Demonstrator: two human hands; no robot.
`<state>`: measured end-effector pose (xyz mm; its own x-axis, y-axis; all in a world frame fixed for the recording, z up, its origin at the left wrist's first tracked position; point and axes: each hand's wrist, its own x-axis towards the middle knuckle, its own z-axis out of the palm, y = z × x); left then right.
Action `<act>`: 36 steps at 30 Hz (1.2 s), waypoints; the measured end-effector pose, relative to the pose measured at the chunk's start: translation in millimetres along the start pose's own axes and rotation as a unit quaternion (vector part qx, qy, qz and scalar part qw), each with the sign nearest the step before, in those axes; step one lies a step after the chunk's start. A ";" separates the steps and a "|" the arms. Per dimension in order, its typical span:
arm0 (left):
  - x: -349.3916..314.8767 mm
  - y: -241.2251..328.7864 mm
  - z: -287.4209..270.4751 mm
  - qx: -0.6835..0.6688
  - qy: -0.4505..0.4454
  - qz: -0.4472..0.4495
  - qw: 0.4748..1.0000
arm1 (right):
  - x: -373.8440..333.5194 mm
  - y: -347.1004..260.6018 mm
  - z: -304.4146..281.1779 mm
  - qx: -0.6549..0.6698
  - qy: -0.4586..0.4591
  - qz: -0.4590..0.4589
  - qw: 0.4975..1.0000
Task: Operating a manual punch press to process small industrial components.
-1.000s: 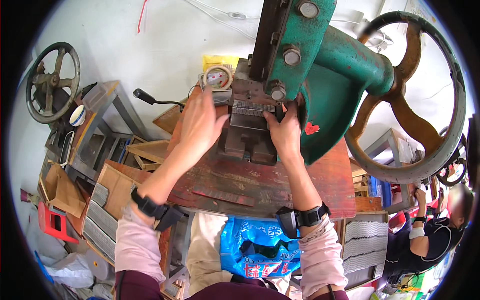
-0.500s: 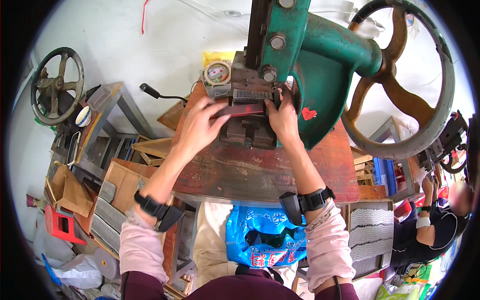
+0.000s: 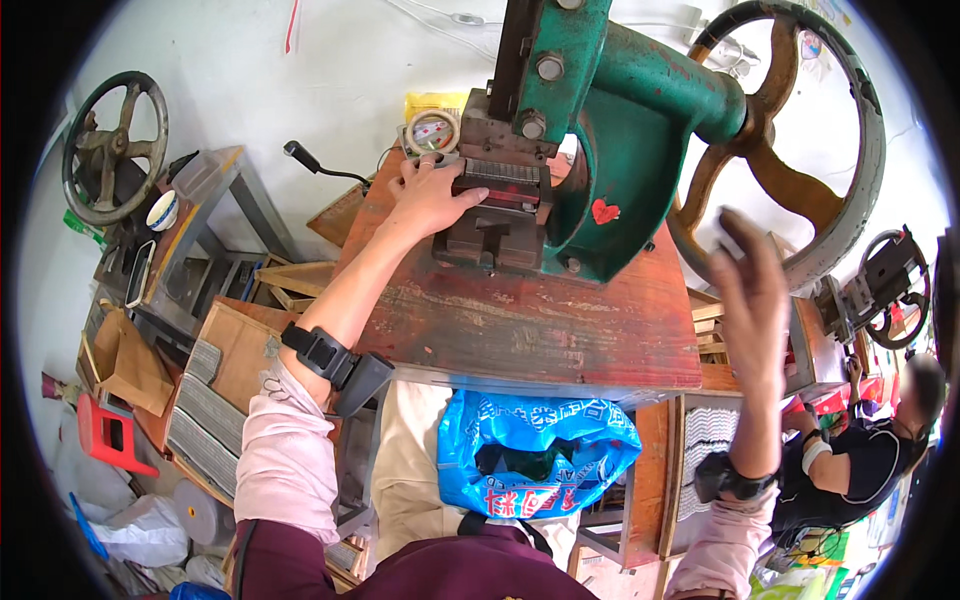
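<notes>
A hand press with a green frame (image 3: 640, 190) stands on the wooden table. In its dark metal vise (image 3: 495, 240) sits a dark red bar (image 3: 515, 192), just in front of a row of grey metal type-like pieces (image 3: 502, 172). My left hand (image 3: 430, 200) grips the left end of the bar, its thumb on the near face and its other fingers along the vise's left side. Clear of the table's right edge, my right hand (image 3: 752, 310) is raised in front of the big handwheel (image 3: 790, 180). It is smeared by motion, but its fingers look apart and hold nothing.
A tape roll (image 3: 432, 132) lies behind the press. The table's front edge (image 3: 540, 385) faces me, with a blue plastic bag (image 3: 540, 460) below it. Trays of grey strips (image 3: 205, 420) stand at the left. Another person (image 3: 860, 470) works at the far right.
My right hand has left the vise and swung right toward the handwheel. The dark red bar, earlier tilted in my hands, now sits level in the vise. My left hand stays there.
</notes>
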<state>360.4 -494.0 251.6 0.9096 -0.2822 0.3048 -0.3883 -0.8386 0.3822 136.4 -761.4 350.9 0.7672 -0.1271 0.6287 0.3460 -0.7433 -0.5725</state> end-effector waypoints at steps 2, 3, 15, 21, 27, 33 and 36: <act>0.6 -0.2 -2.5 -0.018 0.001 -0.011 1.000 | 11.6 -12.8 -29.7 -0.126 0.068 -0.123 0.982; 0.3 0.5 -4.2 -0.027 -0.019 -0.031 0.999 | 20.8 -16.7 -44.9 -0.213 0.098 -0.204 0.950; -2.7 9.9 -10.9 -0.005 -0.062 -0.068 0.996 | 205.2 6.8 -155.5 -0.377 0.131 0.059 0.915; -9.0 10.8 -2.2 -0.027 -0.060 -0.064 0.996 | 152.7 -1.0 -128.6 -0.259 0.192 0.078 0.943; -15.3 1.5 29.1 -0.601 0.034 -0.166 0.781 | 30.3 56.7 -15.4 -0.068 0.446 0.025 0.892; -6.2 -5.2 31.5 -0.643 0.055 -0.024 0.764 | 13.8 59.0 -2.5 0.106 0.411 0.037 0.905; -14.2 2.7 27.6 -0.638 0.047 -0.065 0.766 | 72.9 27.9 -95.6 0.076 0.268 0.140 0.950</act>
<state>350.5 -505.1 224.2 0.9614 -0.1505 0.2305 -0.1781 0.2983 0.9377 150.3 -854.2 431.1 0.4701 -0.6519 0.5951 0.2740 -0.5332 -0.8004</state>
